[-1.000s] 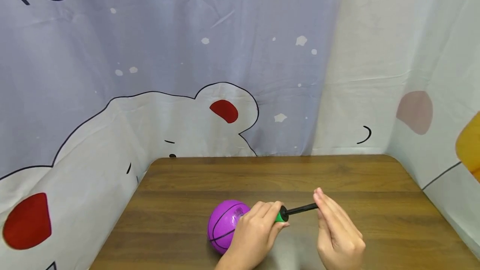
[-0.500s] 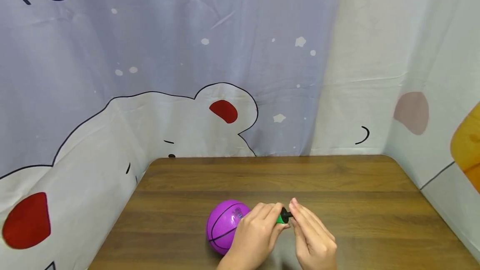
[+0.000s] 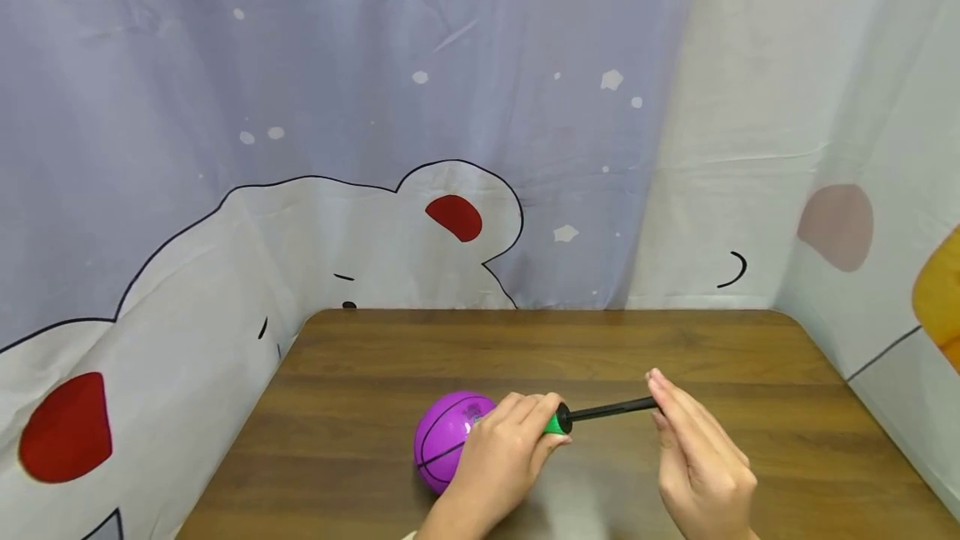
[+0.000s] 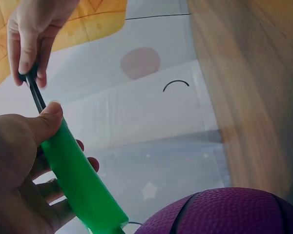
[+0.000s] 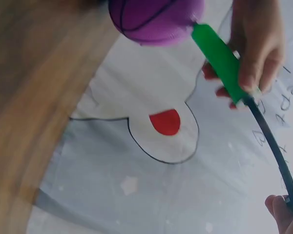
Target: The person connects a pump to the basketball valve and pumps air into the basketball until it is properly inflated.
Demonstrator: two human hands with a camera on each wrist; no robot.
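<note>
A green hand pump point(image 4: 83, 175) with a black rod runs between my hands. My left hand point(image 3: 495, 457) grips its green barrel, fingers wrapped round it. At the rod's far end my right hand point(image 3: 705, 465) holds the black handle between thumb and fingers, and the black rod point(image 3: 611, 410) stands well out of the barrel. The purple ball point(image 3: 447, 440) with black lines sits on the table left of my left hand, partly hidden by it. In the right wrist view the barrel's tip meets the ball point(image 5: 156, 22).
The brown wooden table point(image 3: 420, 348) lies under the hands and the ball. A printed curtain point(image 3: 360, 90) hangs behind the table and along both its sides.
My right hand pushed the rod in toward the left hand, then drew it back out to the right. My left hand and the ball stayed nearly in place.
</note>
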